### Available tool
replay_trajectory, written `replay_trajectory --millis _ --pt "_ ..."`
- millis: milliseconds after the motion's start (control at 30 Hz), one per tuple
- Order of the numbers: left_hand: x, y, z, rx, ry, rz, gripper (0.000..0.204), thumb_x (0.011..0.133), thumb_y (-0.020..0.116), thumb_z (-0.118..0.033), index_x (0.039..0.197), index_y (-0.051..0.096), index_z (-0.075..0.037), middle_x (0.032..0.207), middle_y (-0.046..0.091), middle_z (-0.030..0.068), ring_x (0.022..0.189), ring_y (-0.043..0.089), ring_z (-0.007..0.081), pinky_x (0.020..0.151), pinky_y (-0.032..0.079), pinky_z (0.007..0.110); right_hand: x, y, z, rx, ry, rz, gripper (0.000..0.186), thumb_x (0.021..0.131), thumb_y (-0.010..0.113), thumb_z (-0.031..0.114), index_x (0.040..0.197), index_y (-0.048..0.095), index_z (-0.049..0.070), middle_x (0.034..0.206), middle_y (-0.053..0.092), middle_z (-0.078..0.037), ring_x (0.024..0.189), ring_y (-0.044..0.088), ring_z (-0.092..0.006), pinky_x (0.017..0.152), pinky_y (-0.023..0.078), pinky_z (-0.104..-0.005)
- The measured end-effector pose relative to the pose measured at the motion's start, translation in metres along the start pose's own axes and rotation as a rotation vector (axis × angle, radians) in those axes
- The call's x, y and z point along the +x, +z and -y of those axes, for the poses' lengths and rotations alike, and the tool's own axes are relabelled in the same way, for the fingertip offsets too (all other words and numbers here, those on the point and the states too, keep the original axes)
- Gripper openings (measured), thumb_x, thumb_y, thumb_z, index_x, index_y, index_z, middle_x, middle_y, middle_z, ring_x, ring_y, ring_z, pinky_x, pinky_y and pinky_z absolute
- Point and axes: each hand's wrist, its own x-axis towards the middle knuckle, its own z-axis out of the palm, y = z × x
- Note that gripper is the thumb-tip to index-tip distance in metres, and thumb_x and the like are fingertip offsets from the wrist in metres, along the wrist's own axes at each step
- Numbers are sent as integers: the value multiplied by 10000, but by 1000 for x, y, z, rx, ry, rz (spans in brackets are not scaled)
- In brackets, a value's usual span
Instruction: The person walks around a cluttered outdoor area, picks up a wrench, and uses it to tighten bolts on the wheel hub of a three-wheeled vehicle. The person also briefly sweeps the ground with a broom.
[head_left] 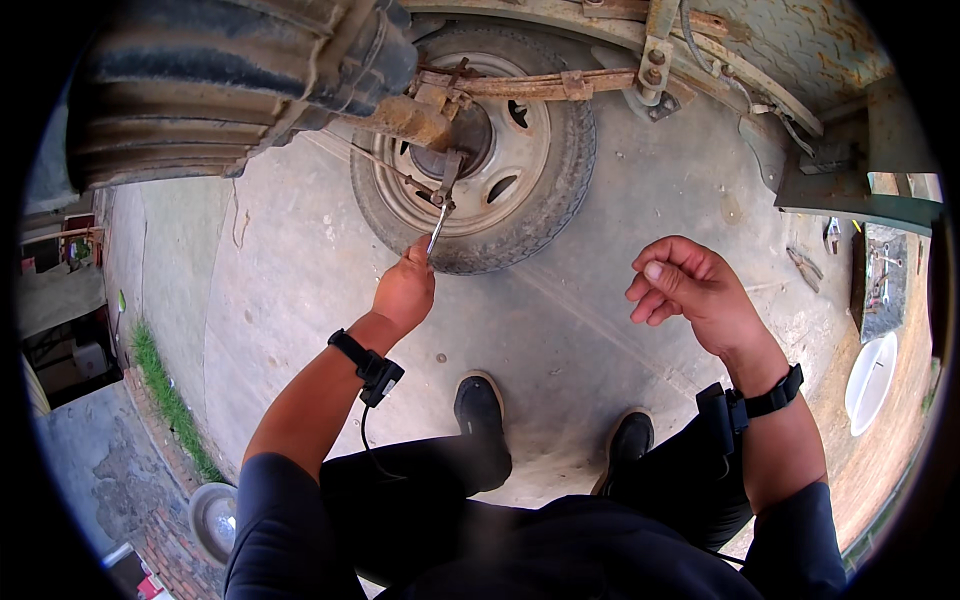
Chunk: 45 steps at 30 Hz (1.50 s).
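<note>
My left hand (405,290) grips the lower end of a slim metal wrench (438,225). The wrench's upper end sits on a fitting of the rusty axle and leaf spring assembly (520,86), in front of a vehicle wheel with a worn tyre (570,150). My right hand (685,285) hovers in the air to the right, its fingers loosely curled, with nothing visible in it. Both wrists wear black bands with small devices. My two black shoes (480,405) stand on the concrete below the wheel.
A dark tyre and rusty underbody (220,80) fill the upper left. Pliers (805,268) and other tools lie on the ground at right, next to a white basin (872,380). A metal bowl (212,520) and a grass strip (165,395) lie at lower left.
</note>
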Motion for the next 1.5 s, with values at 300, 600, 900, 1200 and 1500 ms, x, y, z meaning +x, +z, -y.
replay_trajectory --millis 300,600,900,1200,1500 --pt "38 -79 -38 79 126 10 293 881 537 -53 1168 579 -13 742 659 190 610 666 298 620 539 411 -3 -6 -4 13 -14 -25 180 1000 583 242 1056 631 78 894 706 -61 737 699 -151 652 534 -246" --pt "83 -84 -81 -451 -59 40 318 957 597 -275 1065 602 25 709 645 120 568 643 201 596 511 336 19 0 -37 -60 -27 14 169 971 617 180 1104 638 79 935 687 -45 763 682 -134 667 524 -253" --pt "35 -83 -93 -527 -67 23 274 1003 560 -284 966 574 -13 679 606 73 554 597 158 567 499 307 92 29 -149 -781 -21 142 323 879 668 259 1153 658 88 1016 701 -139 938 676 -278 847 522 -383" --pt "-49 -71 -93 -577 -142 4 251 1006 560 -258 956 573 -13 680 610 62 554 595 145 554 499 297 79 147 -70 -796 -412 67 315 852 698 236 1128 633 97 930 706 -92 797 683 -277 706 539 -361" --pt "-159 -171 -111 -676 -360 32 291 974 618 -137 1217 540 4 782 596 46 686 579 100 604 520 255 70 215 -49 -880 -818 207 114 895 587 190 868 562 83 828 654 -118 748 649 -331 648 524 -428"
